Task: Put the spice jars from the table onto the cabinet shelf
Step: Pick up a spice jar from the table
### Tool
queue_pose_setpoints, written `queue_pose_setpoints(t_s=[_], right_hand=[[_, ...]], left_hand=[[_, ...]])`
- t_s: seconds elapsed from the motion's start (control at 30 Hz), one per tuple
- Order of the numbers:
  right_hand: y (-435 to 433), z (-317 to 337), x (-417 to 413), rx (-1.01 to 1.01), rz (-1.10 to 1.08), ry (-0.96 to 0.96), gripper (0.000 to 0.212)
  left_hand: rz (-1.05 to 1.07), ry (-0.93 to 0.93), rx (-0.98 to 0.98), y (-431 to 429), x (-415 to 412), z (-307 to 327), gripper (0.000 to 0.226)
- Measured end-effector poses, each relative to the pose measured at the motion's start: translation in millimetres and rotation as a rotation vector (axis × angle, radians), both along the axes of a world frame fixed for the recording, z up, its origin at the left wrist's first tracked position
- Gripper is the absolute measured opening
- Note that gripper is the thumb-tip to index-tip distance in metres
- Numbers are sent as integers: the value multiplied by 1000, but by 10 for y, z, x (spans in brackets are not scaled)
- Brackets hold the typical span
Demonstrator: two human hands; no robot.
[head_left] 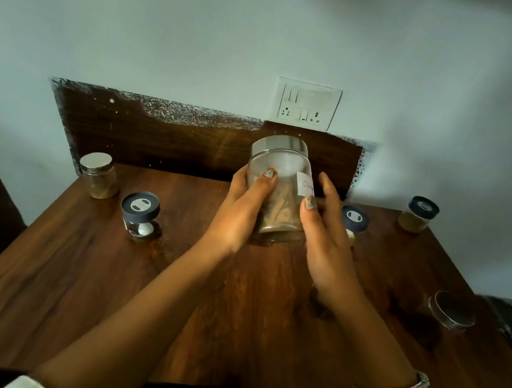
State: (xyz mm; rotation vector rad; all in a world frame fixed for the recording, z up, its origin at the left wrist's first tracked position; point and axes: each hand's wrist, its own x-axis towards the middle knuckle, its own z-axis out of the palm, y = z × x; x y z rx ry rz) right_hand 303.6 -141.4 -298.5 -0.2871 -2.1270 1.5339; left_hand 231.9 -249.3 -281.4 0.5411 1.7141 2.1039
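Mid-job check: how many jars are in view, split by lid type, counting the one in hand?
Metal-lid jars: 3 (held jar, back-left jar, front-right jar)
Dark-blue-lid jars: 3 (left jar, middle jar, back-right jar)
Total: 6

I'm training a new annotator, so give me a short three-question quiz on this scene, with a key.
1. Besides the large clear silver-lidded jar in the grip, how many jars stand on the brown wooden table?
2. True or false: only the left hand holds that jar; the right hand rests on the table.
3. What is on the wall behind the table? A) white socket plate B) clock C) window
Key: 1) five 2) false, both hands hold it 3) A
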Motion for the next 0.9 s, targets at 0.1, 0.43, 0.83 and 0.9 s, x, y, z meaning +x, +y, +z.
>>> queue_pose_setpoints(t_s=[0.1, 0.43, 0.83, 0.9], right_hand=[[6, 22, 0, -82, 141, 12, 64], [3, 52, 76, 82, 65, -12, 93], [249, 267, 208, 113, 309, -178, 76], [265, 257, 195, 114, 335, -169, 72]], left_hand=[[-38, 34, -30, -30, 13, 1, 63], [-123, 272, -219, -144, 36, 6, 86], [-324, 357, -292, -244, -134, -66, 116], [-354, 399, -389, -280, -181, -43, 130]])
